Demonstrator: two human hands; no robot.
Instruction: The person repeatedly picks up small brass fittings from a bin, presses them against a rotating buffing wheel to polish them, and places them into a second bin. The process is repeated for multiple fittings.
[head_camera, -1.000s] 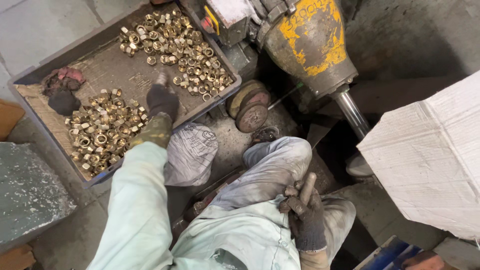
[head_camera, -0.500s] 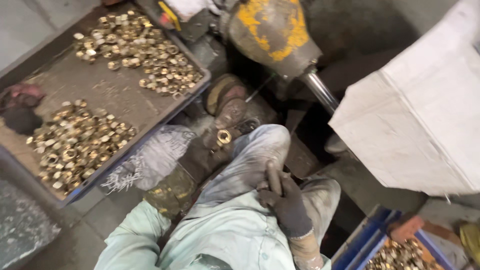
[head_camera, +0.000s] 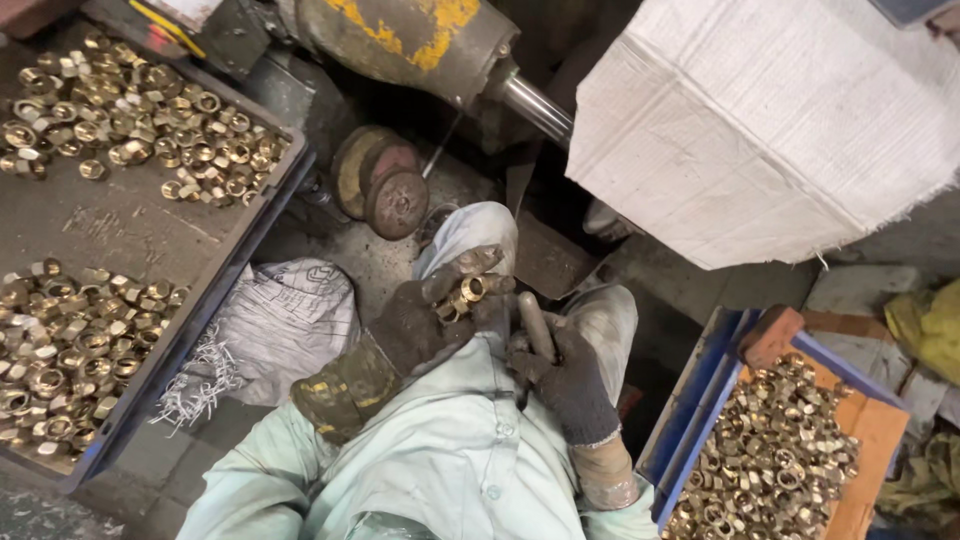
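Observation:
My left hand (head_camera: 432, 310), in a dark worn glove, rests over my knee and pinches a small brass nut (head_camera: 470, 289) between its fingers. My right hand (head_camera: 568, 378), also in a dark glove, grips a short metal rod (head_camera: 536, 325) that stands upright just right of the nut. Both hands sit close together above my pale green trouser leg (head_camera: 470, 232). The rod's lower end is hidden inside the right glove.
A dark tray (head_camera: 248, 232) at left holds two heaps of brass nuts (head_camera: 130, 105). A blue crate (head_camera: 700, 410) at lower right is full of similar nuts. A yellow-stained machine (head_camera: 410, 35) and round discs (head_camera: 380, 185) lie ahead, with a white woven sack (head_camera: 760, 130) at right and a printed sack (head_camera: 280, 320) below.
My left hand left the tray of nuts and came back to my knee carrying a brass nut, now beside the rod. The view swung right, revealing the blue crate.

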